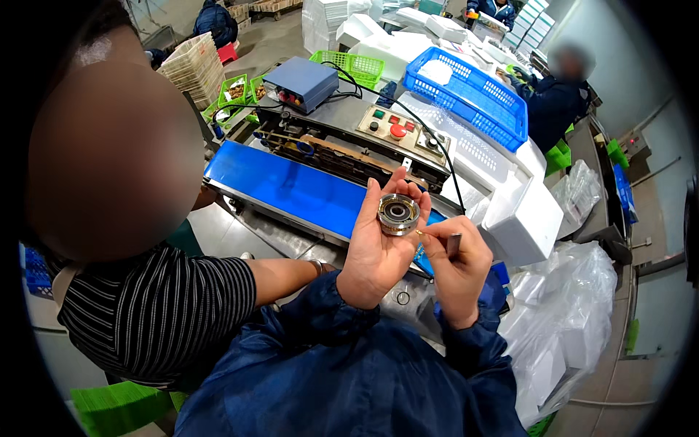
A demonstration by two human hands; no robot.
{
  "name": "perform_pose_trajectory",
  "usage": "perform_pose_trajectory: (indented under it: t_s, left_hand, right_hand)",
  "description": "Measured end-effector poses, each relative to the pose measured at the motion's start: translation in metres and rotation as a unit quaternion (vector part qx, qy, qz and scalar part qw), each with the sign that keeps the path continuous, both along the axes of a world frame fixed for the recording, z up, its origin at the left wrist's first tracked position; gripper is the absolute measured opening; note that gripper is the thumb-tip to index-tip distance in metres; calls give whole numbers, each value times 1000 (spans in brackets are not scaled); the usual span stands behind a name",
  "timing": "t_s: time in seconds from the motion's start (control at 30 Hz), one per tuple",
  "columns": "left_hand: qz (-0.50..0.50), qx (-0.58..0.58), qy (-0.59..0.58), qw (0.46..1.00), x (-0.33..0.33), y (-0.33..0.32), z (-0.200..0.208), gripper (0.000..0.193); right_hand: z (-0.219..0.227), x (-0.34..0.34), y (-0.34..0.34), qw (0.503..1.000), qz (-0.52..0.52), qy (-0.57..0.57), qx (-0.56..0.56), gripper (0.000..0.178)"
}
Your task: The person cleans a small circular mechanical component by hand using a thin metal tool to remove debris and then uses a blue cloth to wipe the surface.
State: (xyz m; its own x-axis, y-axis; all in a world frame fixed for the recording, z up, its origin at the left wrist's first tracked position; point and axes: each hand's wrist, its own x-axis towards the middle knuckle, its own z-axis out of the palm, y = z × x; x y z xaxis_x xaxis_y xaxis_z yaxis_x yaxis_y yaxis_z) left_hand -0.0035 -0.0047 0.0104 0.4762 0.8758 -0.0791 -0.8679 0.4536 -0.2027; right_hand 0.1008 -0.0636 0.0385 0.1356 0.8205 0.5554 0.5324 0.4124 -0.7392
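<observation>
A round metal wheel (398,213) with a dark, bearing-like centre rests in my left hand (380,251), palm up, the fingers curled behind it. Close beside its lower right rim, my right hand (460,261) pinches a small brass-coloured piece (420,233) between thumb and forefinger. A flat dark metal strip (453,245) also sticks up from the fingers of that hand. Whether the brass piece touches the wheel, I cannot tell. Behind my hands lies the blue belt (291,188) of a machine.
The machine carries a control panel (397,130) with a red button and a blue-grey box (300,84) with cables. A person in a striped shirt (164,313) sits close on my left. At right are a blue crate (466,95), white foam boxes (524,218) and plastic wrap (568,313).
</observation>
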Motion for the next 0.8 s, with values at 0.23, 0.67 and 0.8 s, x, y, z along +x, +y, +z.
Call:
perform_pose_trajectory:
  t_s: [0.23, 0.67, 0.8]
  left_hand:
    - [11, 24, 4, 1000, 3, 1, -5, 44]
    - [39, 44, 37, 998, 4, -1, -8, 45]
    - [51, 62, 53, 995, 8, -5, -8, 45]
  right_hand:
    - [-19, -23, -1, 993, -86, 81, 11, 12]
    - [-13, -21, -1, 994, -89, 56, -34, 16]
    - [-9, -20, -3, 992, -90, 71, -53, 13]
